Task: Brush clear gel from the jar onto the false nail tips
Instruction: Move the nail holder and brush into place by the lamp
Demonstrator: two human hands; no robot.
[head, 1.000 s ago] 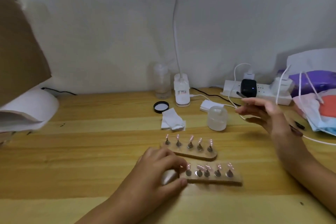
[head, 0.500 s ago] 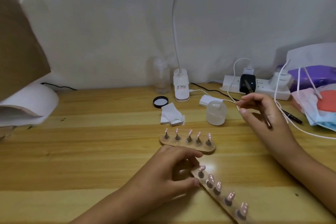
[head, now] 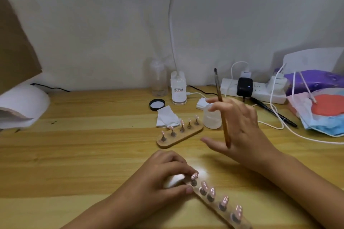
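Right hand: loosely spread fingers hold brush upright, centre right, beside open jar.
Left hand: curled fingers grip near nail strip, lower centre.
Second strip: mid-frame on bench.
Gel: we judge none applied yet.

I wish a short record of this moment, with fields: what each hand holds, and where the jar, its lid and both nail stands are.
left hand: grips one end of the near nail stand, which carries five tips
right hand: holds the brush nearly upright above the table
gel jar: open, partly hidden behind the right hand
black lid: on the table, left of the jar
far nail stand: five tips, no hand on it
tissue: between lid and far stand
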